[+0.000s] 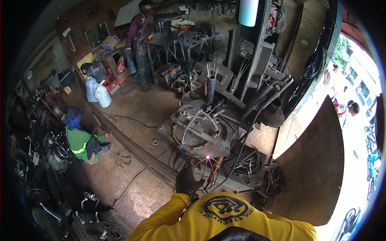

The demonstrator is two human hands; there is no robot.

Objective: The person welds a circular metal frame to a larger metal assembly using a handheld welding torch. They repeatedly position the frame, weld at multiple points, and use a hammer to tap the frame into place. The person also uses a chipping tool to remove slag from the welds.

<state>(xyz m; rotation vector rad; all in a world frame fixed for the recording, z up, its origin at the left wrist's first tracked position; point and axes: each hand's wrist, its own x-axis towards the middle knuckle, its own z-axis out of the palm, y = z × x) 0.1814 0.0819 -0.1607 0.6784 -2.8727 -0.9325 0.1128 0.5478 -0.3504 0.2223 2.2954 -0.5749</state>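
Down low, the gloved left hand [187, 180] clasps bent wire [201, 170] beside a glowing weld [208, 157] (right hand hidden). Open floor [132, 120] lies left; white sacks [98, 92] stand far left.

Single view only: head-worn fisheye camera looked steeply down and forward over wearer's yellow long-sleeved shirt [217, 215]. Dark-gloved left hand [187, 180] lay close under lens; round steel welding jig table [197, 128] sat near centre; concrete workshop floor [132, 120] stretched further off. Edges bowed toward rim.
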